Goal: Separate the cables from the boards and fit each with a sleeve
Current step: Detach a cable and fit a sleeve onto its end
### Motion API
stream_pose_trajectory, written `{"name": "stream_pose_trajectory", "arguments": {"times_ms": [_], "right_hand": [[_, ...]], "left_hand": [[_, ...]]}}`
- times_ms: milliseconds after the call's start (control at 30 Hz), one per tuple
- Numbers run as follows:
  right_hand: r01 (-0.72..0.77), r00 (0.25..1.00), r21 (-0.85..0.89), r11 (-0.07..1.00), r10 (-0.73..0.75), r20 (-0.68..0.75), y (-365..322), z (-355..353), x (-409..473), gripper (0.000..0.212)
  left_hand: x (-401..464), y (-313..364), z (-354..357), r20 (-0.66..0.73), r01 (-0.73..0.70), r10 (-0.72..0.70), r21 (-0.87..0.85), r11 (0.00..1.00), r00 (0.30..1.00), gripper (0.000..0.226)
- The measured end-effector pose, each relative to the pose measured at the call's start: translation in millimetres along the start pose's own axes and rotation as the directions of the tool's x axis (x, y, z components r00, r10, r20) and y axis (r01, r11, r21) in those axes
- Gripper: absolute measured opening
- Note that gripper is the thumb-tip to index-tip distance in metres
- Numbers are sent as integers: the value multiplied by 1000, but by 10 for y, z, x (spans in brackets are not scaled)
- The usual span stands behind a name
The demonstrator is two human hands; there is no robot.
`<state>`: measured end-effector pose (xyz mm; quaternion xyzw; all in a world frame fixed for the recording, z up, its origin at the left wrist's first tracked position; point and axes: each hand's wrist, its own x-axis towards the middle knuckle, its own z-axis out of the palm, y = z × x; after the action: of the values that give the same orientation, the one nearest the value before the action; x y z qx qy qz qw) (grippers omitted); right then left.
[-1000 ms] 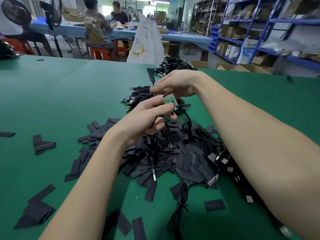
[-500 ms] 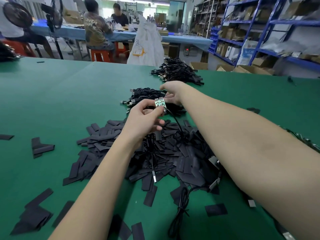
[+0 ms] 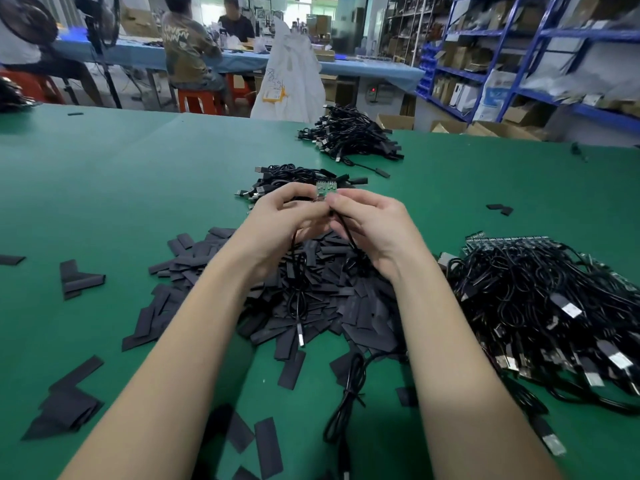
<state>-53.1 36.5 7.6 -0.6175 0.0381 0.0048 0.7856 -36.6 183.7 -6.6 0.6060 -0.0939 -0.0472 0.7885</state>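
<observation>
text: none legible | shirt back (image 3: 183, 35): print blurred | white bag (image 3: 290, 77): label unreadable

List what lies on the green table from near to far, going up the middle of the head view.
Loose coiled cable → heap of black sleeves → small board pinched by both hands → nearer cable pile → farther cable pile.

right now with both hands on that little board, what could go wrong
Both the left hand and the right hand pinch the small board; bending it to free its cable might crack it. The cable hangs into the sleeve pile and may snag or drag sleeves.
</observation>
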Motion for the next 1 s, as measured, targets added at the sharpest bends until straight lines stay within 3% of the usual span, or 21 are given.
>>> {"name": "stream_pose_trajectory", "arguments": {"times_ms": [67, 233, 400, 500, 600, 667, 733, 833, 900, 1000], "right_hand": [[-13, 1000, 59, 998, 14, -11, 18, -7, -19, 7], [-42, 999, 53, 998, 42, -2, 94, -58, -42, 9], [-165, 983, 206, 965, 143, 113, 86, -115, -25, 6], [-225, 970, 344, 912, 178, 163, 82, -93, -37, 5], [-145, 986, 318, 937, 109, 129, 34, -108, -44, 4], [-17, 1000, 137, 990, 14, 24, -48, -158, -55, 9], [107, 991, -58, 993, -111, -75, -151, -196, -79, 10], [220, 967, -115, 969, -232, -106, -252, -178, -128, 10], [232, 965, -84, 969, -240, -104, -238, -108, -131, 10], [178, 978, -4, 984, -177, -110, -102, 38, -90, 11]], "left_hand": [[7, 36, -23, 24, 48, -47, -60, 997, 999, 5], [34, -44, 10, -85, 111, -108, 33, 993, 991, 10], [52, -31, 5, -23, 141, -141, -16, 990, 990, 7], [45, -28, 39, 34, 172, -169, -119, 978, 985, 26], [39, -41, 9, -26, 173, -179, -149, 974, 984, 8], [67, -96, -83, -189, 108, -100, 30, 994, 977, 4], [76, -126, -202, -353, 89, 26, 306, 948, 935, 3], [58, -113, -259, -363, 73, 197, 610, 789, 911, 21], [61, -61, -212, -269, -8, 183, 543, 840, 946, 18], [51, 7, -87, -42, -26, 31, 129, 991, 999, 21]]}}
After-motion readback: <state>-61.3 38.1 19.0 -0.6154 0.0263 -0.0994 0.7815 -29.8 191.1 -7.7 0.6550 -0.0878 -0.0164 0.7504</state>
